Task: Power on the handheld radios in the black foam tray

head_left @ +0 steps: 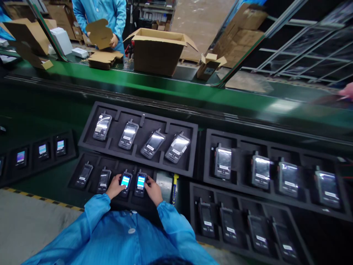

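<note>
While both hands point(116, 188) touch them, two handsets point(140, 183) glow blue-white.

At the lower centre of the frame, the left hand point(116, 188) rests on a lit handset point(125, 183) and the right hand point(153, 190) on the lit handset beside it point(140, 183), both seated in a black foam tray point(95, 159). At the upper left, a co-worker in blue holds a cardboard piece point(99, 34).
</note>
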Tool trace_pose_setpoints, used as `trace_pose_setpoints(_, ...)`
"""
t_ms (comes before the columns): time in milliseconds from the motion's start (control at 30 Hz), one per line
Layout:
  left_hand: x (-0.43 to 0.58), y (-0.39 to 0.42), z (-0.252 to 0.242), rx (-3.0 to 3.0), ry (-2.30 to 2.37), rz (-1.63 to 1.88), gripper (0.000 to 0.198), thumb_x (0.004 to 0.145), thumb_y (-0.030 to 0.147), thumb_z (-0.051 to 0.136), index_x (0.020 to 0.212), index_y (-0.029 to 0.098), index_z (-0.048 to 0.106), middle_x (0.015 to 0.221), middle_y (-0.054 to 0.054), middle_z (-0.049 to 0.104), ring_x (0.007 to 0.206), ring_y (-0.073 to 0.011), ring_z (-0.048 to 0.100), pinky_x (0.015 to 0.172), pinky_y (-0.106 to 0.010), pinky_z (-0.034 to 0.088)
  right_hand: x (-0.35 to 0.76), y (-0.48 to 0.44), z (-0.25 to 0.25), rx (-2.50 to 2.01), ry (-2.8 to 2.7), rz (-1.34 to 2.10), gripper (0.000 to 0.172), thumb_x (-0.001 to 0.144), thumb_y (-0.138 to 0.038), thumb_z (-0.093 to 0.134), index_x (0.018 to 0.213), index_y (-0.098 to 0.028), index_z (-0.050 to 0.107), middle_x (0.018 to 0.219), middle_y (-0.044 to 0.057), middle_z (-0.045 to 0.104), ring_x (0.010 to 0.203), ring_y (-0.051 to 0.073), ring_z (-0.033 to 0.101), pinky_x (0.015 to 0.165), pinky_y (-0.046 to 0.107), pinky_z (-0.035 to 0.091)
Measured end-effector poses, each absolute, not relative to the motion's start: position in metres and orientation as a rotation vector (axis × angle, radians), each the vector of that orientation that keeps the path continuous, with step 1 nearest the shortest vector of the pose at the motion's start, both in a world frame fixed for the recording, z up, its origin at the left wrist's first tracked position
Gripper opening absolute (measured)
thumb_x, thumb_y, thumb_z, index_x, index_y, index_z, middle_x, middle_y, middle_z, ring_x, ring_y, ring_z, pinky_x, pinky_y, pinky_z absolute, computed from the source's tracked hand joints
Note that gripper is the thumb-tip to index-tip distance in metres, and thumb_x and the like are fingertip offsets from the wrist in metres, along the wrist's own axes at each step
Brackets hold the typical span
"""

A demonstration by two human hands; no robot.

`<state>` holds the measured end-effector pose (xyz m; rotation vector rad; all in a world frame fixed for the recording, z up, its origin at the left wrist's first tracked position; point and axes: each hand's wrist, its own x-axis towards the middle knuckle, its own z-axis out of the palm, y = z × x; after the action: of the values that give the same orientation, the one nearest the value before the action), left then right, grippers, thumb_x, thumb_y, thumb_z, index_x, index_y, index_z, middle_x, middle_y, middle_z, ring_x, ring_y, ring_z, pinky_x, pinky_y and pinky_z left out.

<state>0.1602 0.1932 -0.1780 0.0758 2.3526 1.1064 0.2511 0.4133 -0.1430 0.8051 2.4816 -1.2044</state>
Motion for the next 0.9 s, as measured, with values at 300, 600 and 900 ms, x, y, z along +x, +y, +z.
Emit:
trace_pose_setpoints(300, 0.167, 0.191, -0.167, 0.216, 2.327, 1.094, 0.076, 0.051, 0.018, 0.069, 0.122, 0.011, 0.043, 0.113, -0.011, 0.049, 0.113, -0.0269, 0.044, 0.101, -0.038, 0.033, 0.251, 0.413, -0.140, 0.803, 2.480, -1.193, 0.050, 0.079, -0.028, 0.050, 0.127, -0.017, 0.047, 0.097, 0.004, 0.065, 0.081, 0.015, 0.061, 0.072, 0.024, 0.045)
trace_pose_setpoints(600, 0.171, 0.192, -0.163, 0.230, 2.337, 1.051, 0.078, 0.052, 0.015, 0.066, 0.125, 0.011, 0.040, 0.120, -0.013, 0.046, 0.122, -0.0292, 0.036, 0.106, -0.040, 0.026, 0.250, 0.413, -0.137, 0.807, 2.477, -1.169, 0.048, 0.080, -0.029, 0.050, 0.127, -0.016, 0.048, 0.099, 0.004, 0.065, 0.083, 0.016, 0.061, 0.073, 0.024, 0.045)
trace_pose_setpoints(900, 0.172, 0.192, -0.166, 0.220, 2.346, 1.031, 0.077, 0.053, 0.017, 0.065, 0.126, 0.011, 0.038, 0.125, -0.014, 0.043, 0.126, -0.0289, 0.032, 0.107, -0.040, 0.024, 0.250, 0.412, -0.139, 0.808, 2.481, -1.153, 0.048, 0.080, -0.030, 0.050, 0.126, -0.017, 0.048, 0.100, 0.003, 0.065, 0.084, 0.015, 0.061, 0.072, 0.023, 0.044)
